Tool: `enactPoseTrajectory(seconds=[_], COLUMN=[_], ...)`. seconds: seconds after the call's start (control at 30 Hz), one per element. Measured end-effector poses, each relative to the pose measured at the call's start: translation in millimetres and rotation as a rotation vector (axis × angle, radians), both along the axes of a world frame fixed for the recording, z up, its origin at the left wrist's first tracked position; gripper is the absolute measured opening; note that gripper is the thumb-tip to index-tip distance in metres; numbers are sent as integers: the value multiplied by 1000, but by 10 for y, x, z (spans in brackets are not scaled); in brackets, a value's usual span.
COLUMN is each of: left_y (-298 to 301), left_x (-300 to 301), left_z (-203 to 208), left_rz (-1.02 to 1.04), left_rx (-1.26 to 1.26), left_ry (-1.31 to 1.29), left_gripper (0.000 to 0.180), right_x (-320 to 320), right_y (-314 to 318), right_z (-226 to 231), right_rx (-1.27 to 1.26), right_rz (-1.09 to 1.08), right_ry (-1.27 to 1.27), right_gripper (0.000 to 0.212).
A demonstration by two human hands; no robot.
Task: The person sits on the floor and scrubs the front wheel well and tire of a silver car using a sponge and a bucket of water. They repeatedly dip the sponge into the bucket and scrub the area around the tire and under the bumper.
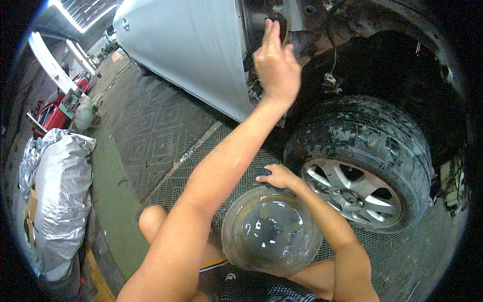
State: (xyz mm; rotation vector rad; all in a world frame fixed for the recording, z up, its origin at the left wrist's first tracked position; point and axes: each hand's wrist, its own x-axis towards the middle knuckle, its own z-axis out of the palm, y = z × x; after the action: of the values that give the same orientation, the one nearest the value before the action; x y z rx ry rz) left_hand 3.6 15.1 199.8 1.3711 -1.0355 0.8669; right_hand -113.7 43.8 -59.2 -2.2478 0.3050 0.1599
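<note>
My left hand [276,66] is raised at the front edge of a pale blue-grey car door [188,45]. Its fingers point upward, stretched out, against the bare inner body [297,17] beside the door; I cannot tell how firmly they touch. Lower down, my right hand [279,177] is closed on a small dark pad or cloth [263,172], mostly hidden by the fingers. That hand is over the far rim of a clear round basin [229,236], between my legs, which holds murky water.
To the right stands a wheel with a muddy tyre [362,126] and silver rim, under an open wheel arch with a hanging wire connector [330,79]. Ribbed matting [156,121] covers the floor. At left are a silver-covered bundle [63,196] and red panels [53,118].
</note>
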Motion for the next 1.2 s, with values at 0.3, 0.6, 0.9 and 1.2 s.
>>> enactPoseTrajectory(seconds=[0.3,0.6,0.9,1.2], left_y=[836,1869,1972,1371], left_x=[-262,-313,-247,-44], left_z=[-792,-1688,-1906,-1525], left_rz=[-307,-645,-729,-927], left_rx=[311,938,579,321], left_ry=[172,367,529,1446], left_gripper=[16,29,27,22], right_x=[-287,-645,-649,-554], right_y=[438,1061,760,345], right_z=[870,-1026,92,1426], right_rx=[-283,-86,211,249], right_rz=[415,388,286,-438], right_ry=[-254,353,310,-264], right_gripper=[41,48,72,46])
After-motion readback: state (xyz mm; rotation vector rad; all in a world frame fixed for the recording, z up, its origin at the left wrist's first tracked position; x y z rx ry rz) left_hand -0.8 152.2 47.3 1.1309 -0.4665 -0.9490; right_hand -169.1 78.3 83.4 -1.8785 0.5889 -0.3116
